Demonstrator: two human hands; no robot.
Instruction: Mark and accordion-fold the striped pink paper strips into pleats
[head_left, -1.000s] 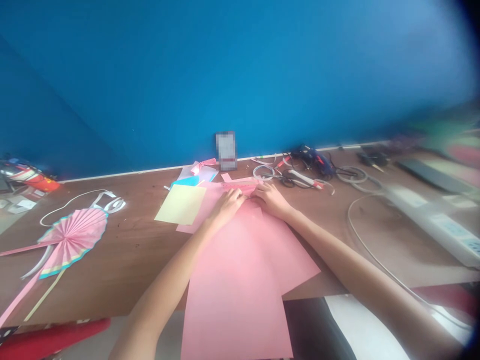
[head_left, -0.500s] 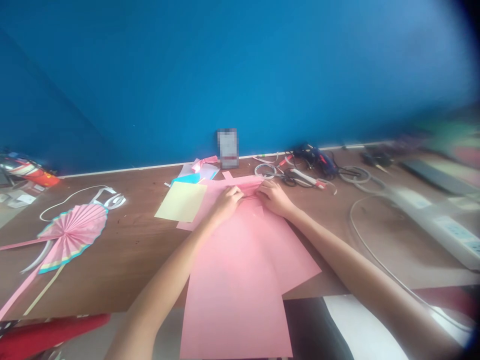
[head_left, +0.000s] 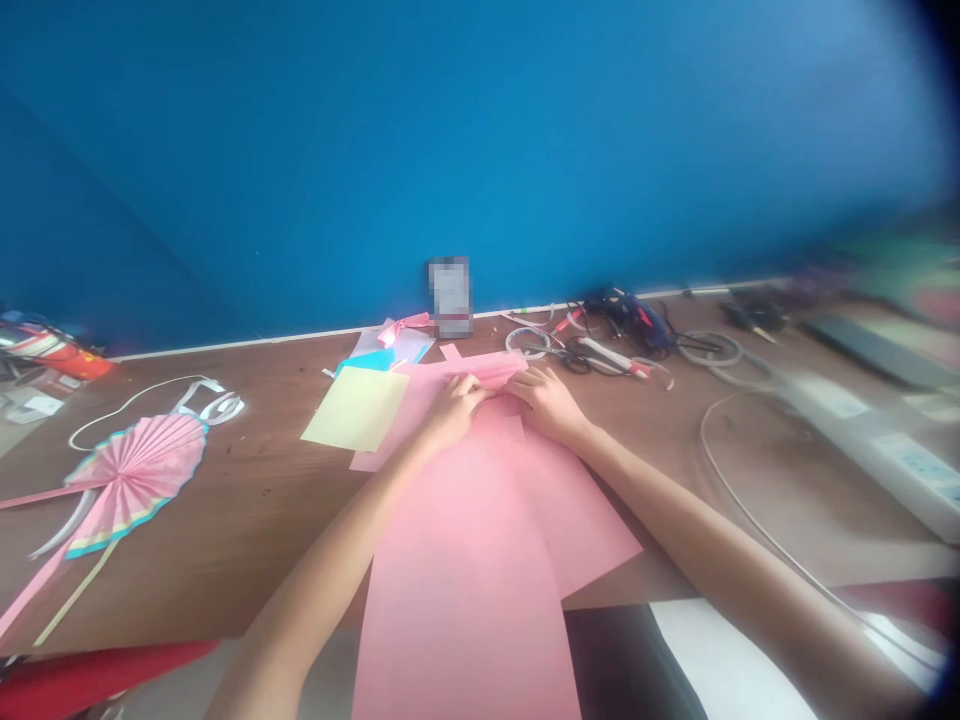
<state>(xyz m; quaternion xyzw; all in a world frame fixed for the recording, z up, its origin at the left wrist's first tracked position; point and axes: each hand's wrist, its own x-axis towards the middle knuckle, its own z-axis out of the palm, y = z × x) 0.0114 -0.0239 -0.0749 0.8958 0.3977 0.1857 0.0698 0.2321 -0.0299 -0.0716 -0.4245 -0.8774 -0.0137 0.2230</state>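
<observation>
A long pink paper sheet [head_left: 465, 560] runs from the middle of the table over its front edge, with narrow folds at its far end. My left hand [head_left: 456, 405] has its fingers closed on the left part of the folded end. On the right part, my right hand [head_left: 547, 398] grips the same fold, fingertips bent over it. Another pink sheet [head_left: 589, 510] lies beneath, sticking out to the right. Beside my left hand rests a pale yellow sheet [head_left: 356, 410], with a blue piece [head_left: 366, 360] behind it.
A pleated pink fan [head_left: 142, 475] with paper strips lies at the left. Against the blue wall [head_left: 480, 150] stands a blurred-out device [head_left: 450, 298]. Tape rolls [head_left: 527, 343], cables and tools sit at the back right, a white power strip [head_left: 885, 450] at the far right.
The folded end looks tilted and turned over further under my fingers. The long sheet hangs slightly lower. My view has shifted a little, moving the fan and yellow sheet leftward.
</observation>
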